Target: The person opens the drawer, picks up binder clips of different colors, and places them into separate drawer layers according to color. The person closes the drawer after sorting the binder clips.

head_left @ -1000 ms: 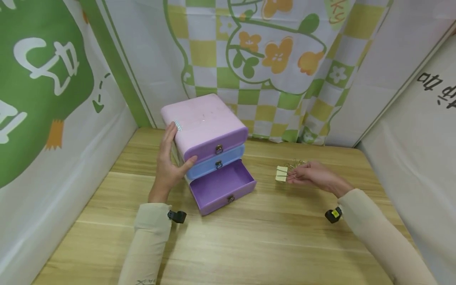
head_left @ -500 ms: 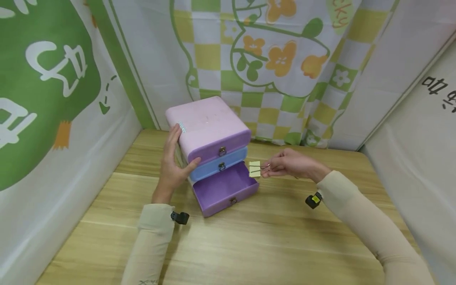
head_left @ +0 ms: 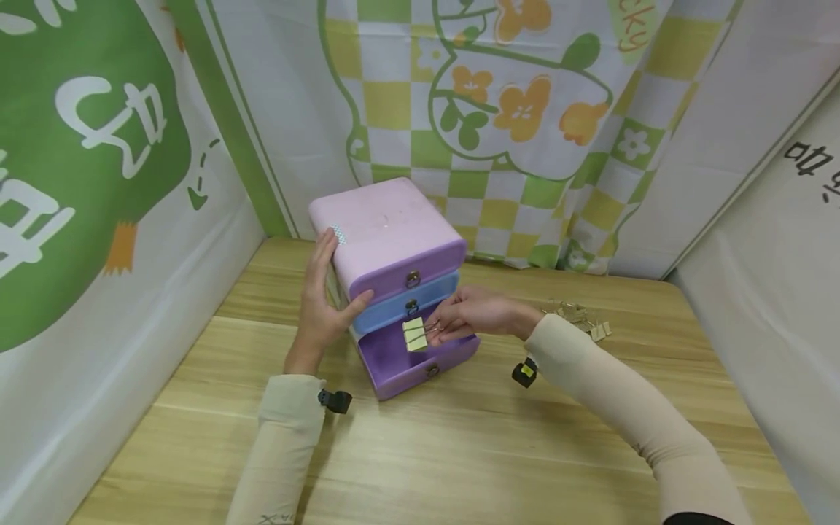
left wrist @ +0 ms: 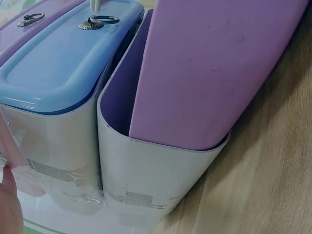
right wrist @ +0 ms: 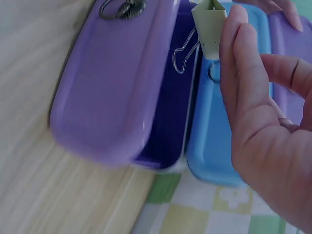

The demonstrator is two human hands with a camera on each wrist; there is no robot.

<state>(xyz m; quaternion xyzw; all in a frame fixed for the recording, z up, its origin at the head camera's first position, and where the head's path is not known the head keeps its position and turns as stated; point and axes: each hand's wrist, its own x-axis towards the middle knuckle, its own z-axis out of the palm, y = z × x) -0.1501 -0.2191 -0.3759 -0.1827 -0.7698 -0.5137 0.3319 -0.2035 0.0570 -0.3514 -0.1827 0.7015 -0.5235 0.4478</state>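
A small chest of drawers (head_left: 394, 226) with a pink top stands on the table. Its bottom purple drawer (head_left: 389, 359) is pulled out, while the blue drawer (head_left: 380, 315) above it is closed. My left hand (head_left: 318, 313) rests against the chest's left side, fingers extended and thumb at the front edge. Over the pulled-out drawer, my right hand (head_left: 479, 312) pinches a pale yellow binder clip (head_left: 414, 335) by its wire handle. In the right wrist view the clip (right wrist: 210, 31) sits by the fingertips, with one wire handle hanging free.
Several more binder clips (head_left: 577, 317) lie in a loose pile on the wooden table (head_left: 459, 452), right of the chest. A checked curtain (head_left: 482, 186) hangs behind it. White printed sheets (head_left: 223, 240) close off both sides.
My right hand has carried the binder clip leftward from the pile to above the purple drawer. The left hand stays on the chest. The view has shifted slightly.
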